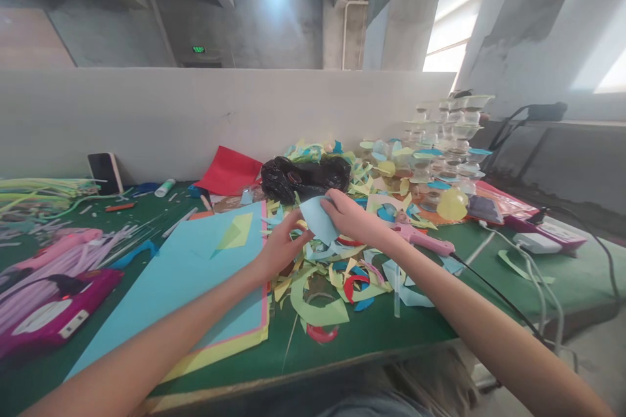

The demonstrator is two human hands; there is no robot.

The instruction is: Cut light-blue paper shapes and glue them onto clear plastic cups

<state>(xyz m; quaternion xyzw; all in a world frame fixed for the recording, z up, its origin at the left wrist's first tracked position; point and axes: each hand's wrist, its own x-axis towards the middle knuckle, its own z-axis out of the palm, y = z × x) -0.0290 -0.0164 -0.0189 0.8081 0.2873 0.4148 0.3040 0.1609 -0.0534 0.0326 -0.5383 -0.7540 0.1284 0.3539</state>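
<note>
The right hand (349, 212) holds a small piece of light blue paper (317, 218) by its upper right side, thumb on the near face, probably because such a thin, slightly curled sheet needs only a light pinch. The left hand (280, 246) is at the paper's left edge with its fingers curled and a narrow gap between thumb and fingers; I cannot tell whether they grip the paper or merely steady it. Holding it raised likely keeps it apart from the paper scraps (319, 305) below.

A stack of coloured sheets (188, 290) lies to the left, partly under the left forearm, seemingly for easy reach, with a yellow-green piece (235, 231) on top. The pink glue gun (428, 240) rests on the right of the bench (372, 335), perhaps so its cord falls clear of the sheets.

The light blue piece sits between the hands, right of the left fingers and left of the right palm, with the black plastic bag (278, 181) just beyond on the far side.
</note>
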